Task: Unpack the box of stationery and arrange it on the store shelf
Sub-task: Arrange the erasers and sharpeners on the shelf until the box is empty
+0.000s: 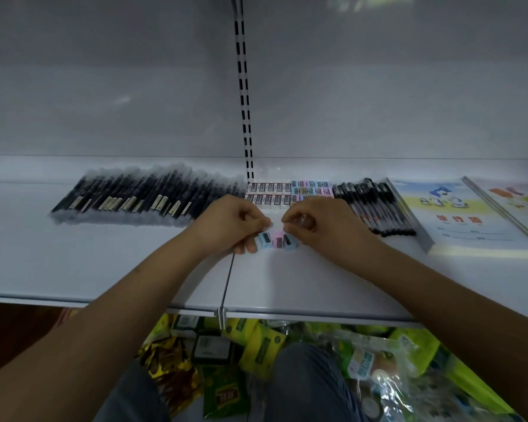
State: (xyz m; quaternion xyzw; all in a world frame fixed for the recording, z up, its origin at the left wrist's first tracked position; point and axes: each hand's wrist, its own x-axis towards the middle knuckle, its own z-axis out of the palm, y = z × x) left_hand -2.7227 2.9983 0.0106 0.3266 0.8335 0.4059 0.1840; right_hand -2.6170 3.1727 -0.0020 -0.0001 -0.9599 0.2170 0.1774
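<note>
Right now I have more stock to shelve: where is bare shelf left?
Bare shelf lies in front of the wrapped pens, left of the left hand. Another patch sits front right, below the exercise book. The back row from erasers to black pens is crowded.

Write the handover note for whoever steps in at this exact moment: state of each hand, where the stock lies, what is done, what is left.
Left hand: fingers curled, pinching the blue sharpener at the left end of a short row.
Right hand: fingers curled at the row's right end, by the other blue sharpener; the grip itself is hard to see. A pink sharpener sits between.
Done: wrapped pens, white erasers, coloured sharpeners, black pens and workbooks lie on the shelf.
Left: line these three sharpeners up with the rest. The box is out of view.
</note>
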